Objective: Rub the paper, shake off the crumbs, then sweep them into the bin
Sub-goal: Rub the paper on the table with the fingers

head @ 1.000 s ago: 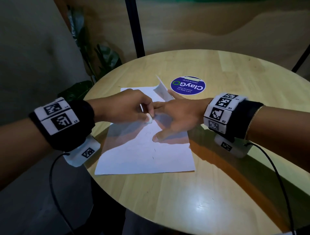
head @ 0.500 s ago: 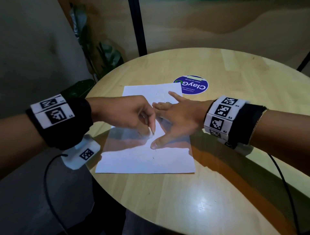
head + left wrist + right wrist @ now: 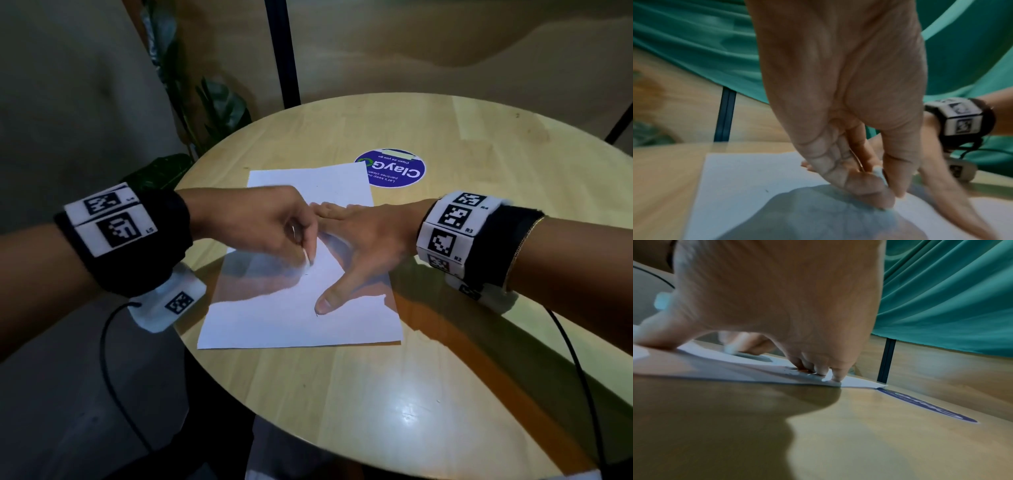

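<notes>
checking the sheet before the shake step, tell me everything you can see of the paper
The paper is a plain white sheet, lying flat on the round wooden table, its far right corner beside a blue sticker. A few faint dark specks mark it. The right hand presses it down with spread fingers and thumb. The left hand pinches a small white eraser against its middle, casting a shadow.

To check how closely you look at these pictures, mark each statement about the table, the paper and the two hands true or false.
1. The left hand pinches a small white eraser. True.
2. The right hand is lifted clear of the paper. False: it presses the sheet flat.
3. A blue round sticker lies beyond the paper. True.
4. The paper is crumpled into a ball. False: it lies flat on the table.
</notes>
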